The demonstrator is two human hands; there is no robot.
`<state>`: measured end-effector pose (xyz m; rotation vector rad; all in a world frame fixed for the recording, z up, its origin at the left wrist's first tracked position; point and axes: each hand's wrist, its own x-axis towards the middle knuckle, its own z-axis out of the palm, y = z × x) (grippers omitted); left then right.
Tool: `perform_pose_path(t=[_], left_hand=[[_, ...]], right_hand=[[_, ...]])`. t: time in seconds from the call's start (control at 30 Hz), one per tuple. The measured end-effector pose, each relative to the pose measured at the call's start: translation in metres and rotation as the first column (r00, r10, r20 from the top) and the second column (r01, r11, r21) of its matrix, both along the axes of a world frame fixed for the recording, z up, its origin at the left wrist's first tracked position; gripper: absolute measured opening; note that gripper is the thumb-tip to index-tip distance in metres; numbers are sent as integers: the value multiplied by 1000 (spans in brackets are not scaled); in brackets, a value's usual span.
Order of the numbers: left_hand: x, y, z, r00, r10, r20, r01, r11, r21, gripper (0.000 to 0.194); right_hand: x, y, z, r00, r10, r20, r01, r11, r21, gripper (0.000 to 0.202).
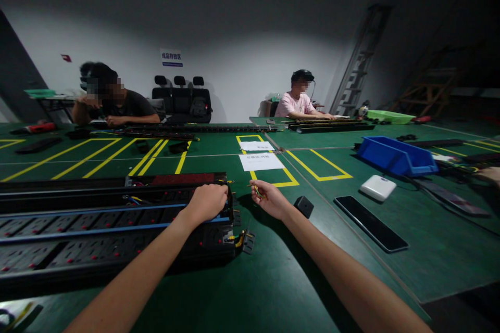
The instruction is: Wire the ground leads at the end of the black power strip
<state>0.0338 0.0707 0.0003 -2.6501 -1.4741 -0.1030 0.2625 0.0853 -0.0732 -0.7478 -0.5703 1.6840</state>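
Several long black power strips (105, 231) with red dots and blue lines lie side by side at my left. My left hand (209, 202) rests on the right end of one strip, fingers curled down over it; the fingertips are partly hidden. Just right of the strip ends, my right hand (269, 200) is raised over the table, its fingers pinched on a short yellow-green wire (258, 191). Yellow wires (235, 239) stick out of the nearest strip, beside a loose-looking black end piece (249, 242).
Right of my arm are a small black block (303, 206), a phone (371, 223), a white case (377, 188) and a blue bin (394, 157). Paper sheets (261, 162) lie ahead on the green table (297, 276). Two people sit across; another person's hand (490, 173) shows at far right.
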Motion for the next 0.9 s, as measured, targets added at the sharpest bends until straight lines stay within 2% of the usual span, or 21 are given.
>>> perform_pose_path(t=[0.4, 0.9], left_hand=[[-1, 1, -2, 1000, -6, 3, 6, 1000, 4, 33], [0, -1, 1, 1000, 4, 18, -4, 1000, -31, 34]], right_hand=[[-3, -4, 5, 1000, -18, 5, 18, 1000, -6, 7], [0, -2, 2, 1000, -7, 10, 7, 1000, 6, 10]])
